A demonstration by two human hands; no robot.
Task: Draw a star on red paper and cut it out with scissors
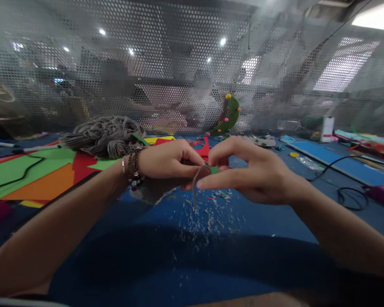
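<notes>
My left hand [169,160], with bracelets at its wrist, is closed in a pinch at the centre. Against it, the fingers of my right hand [256,170] pinch the same small spot. Between them is a thin grey strip [196,187], curved and hanging down, perhaps yarn. A bit of green [213,169] shows between the fingertips; its kind is hidden. Below my left palm is a grey piece [150,191] with a fuzzy edge. Short pale clippings [208,219] lie scattered on the blue table [141,264] under both hands.
A heap of grey yarn [107,134] sits behind my left hand, near green [51,160] and orange sheets [43,183]. A green shape with pompoms [232,111] stands before a perforated screen [166,55]. A blue board [336,160] and black cable [339,196] lie right.
</notes>
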